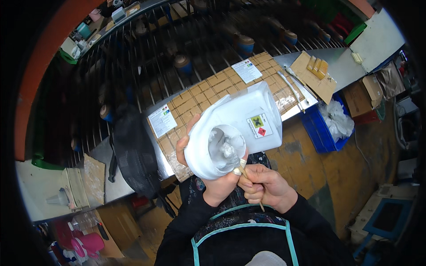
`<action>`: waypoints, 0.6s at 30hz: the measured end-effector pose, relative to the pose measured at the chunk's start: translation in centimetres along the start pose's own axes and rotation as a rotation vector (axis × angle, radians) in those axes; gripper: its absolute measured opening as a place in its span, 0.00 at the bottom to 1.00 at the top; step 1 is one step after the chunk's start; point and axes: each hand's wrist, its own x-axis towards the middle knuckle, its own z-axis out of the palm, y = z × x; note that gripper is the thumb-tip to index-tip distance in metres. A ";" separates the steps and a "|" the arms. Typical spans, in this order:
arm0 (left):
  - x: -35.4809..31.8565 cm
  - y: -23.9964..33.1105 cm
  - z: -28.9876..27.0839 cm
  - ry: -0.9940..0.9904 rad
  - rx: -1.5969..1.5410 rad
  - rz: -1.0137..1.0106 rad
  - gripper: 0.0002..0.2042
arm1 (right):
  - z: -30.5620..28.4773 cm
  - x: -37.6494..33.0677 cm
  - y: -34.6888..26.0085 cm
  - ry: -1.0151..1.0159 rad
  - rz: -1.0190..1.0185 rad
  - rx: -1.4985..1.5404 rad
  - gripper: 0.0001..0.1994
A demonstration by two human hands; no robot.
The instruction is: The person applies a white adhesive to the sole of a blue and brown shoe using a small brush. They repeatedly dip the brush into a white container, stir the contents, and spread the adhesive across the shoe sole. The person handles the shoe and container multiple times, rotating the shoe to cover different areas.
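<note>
The bench (346,61) is a grey surface that runs across the scene from near left to far right. A sheet of cardboard (199,97), marked with a grid of dark lines, covers its middle section and carries two white printed sheets, one at its left end (162,121) and one at its far edge (246,71). A black bag (135,153) lies to the left of the cardboard. To the right, a smaller cardboard piece (305,66) bears yellow blocks (317,66). Beyond the bench stands a dark barred rack (153,73) with blue-and-tan items. At right, a blue bin (316,131) holds crumpled white material (336,119) above a worn brown floor (293,166).

The white container (262,111) is held above the near edge of the cardboard, tilted, its body extending far right. It is plastic, with a hazard label on its side; the round opening faces upward, and its interior shows whitish residue and a white lump.

The left hand (216,188) has its fingers clamped around the near-left end of the container. The right hand (271,187) has its fingers pinched together on a thin tan stick (243,170) at the near rim.
</note>
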 end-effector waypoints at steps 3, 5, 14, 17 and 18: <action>-0.5 -0.2 0.3 0.066 -0.024 -0.105 0.50 | -0.4 0.3 0.1 -0.092 -0.016 0.030 0.16; -0.9 -0.4 0.6 0.112 -0.005 -0.233 0.49 | -0.5 0.6 0.0 -0.030 -0.029 0.047 0.16; -0.8 -1.6 0.4 0.114 0.173 0.122 0.48 | 0.3 0.7 -0.5 0.771 -0.993 -1.556 0.05; -1.0 -1.4 -0.2 0.036 0.259 0.149 0.50 | 0.3 0.4 -1.4 0.778 -1.252 -1.947 0.05; -1.1 -1.4 -0.2 0.025 0.252 0.138 0.50 | 0.3 0.2 -1.5 0.753 -1.257 -2.021 0.05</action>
